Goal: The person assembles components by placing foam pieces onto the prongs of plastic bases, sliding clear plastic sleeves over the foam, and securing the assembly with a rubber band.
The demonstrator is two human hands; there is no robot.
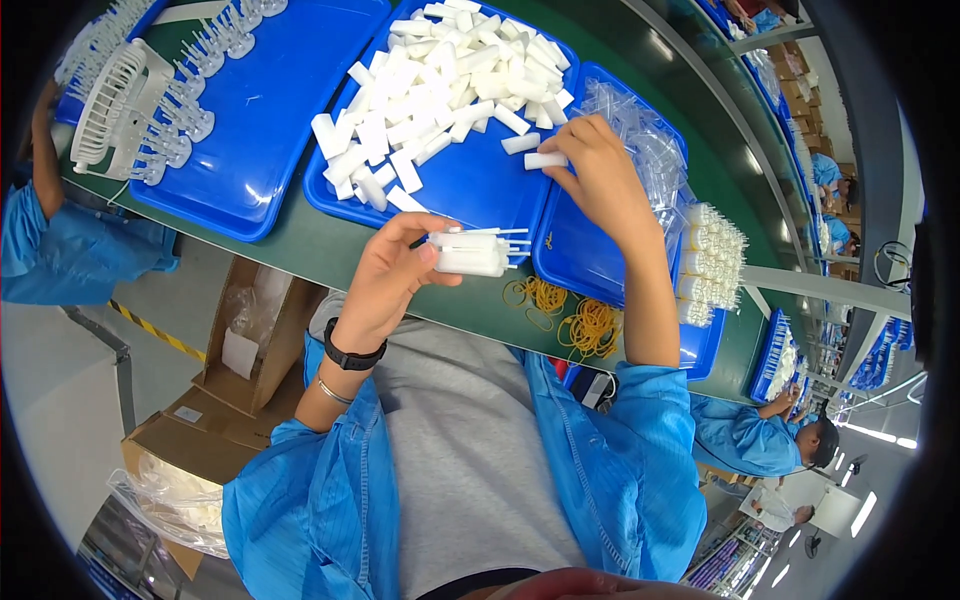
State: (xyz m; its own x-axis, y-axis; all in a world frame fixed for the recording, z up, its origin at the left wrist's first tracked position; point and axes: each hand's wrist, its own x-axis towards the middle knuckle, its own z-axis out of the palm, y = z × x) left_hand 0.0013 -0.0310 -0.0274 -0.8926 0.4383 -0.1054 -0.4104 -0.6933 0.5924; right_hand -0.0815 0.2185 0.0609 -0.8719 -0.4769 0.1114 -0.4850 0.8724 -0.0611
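My left hand (385,270), with a black wristband below it, is closed around a pronged holder (470,253). White foam pieces sit along it, and thin white prongs stick out to its right. Farther right, my right hand (605,175) pinches a single white foam piece (546,160) between thumb and fingers. That piece hovers over the right edge of a blue tray (500,185). Heaped in the tray are many loose white foam pieces (450,75). The holder is in front of this tray, near the bench's front edge.
Yellow rubber bands (590,328) lie on the green bench. Clear plastic parts (640,140) fill another blue tray, beside stacked white bundles (710,260). At left, a blue tray (250,130) bears pronged parts and a white rack (120,105). An open cardboard box (215,380) stands below. Co-workers sit on both sides.
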